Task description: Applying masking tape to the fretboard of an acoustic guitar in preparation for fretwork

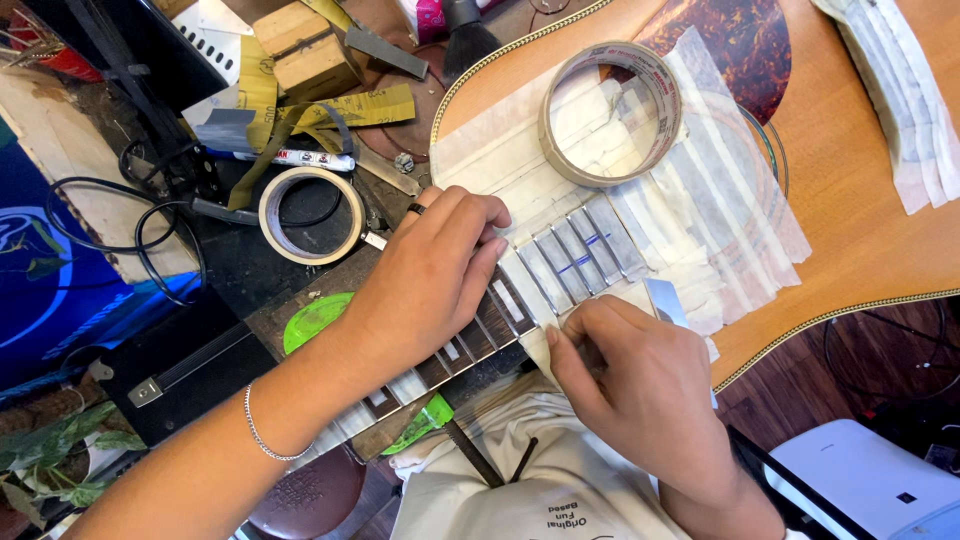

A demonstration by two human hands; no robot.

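Observation:
An acoustic guitar (pixel 860 200) lies across the bench, its top partly covered in strips of pale masking tape (pixel 700 200). My left hand (pixel 430 280), with a dark ring and a thin wrist bracelet, rests flat over the fretboard (pixel 480 335), fingertips at the taped frets (pixel 580 250). My right hand (pixel 630 390) pinches a strip of masking tape (pixel 665 298) at the fretboard's near edge. A roll of masking tape (pixel 612 113) sits on the guitar top above the frets.
A second tape roll (pixel 310 215) lies left of the neck, among a marker (pixel 300 158), yellow sandpaper strips (pixel 360 108), wooden blocks (pixel 305 45), black cables (pixel 150 230) and a brush (pixel 465 35). Green neck supports (pixel 315 320) sit under the neck. A white device (pixel 870 480) is at lower right.

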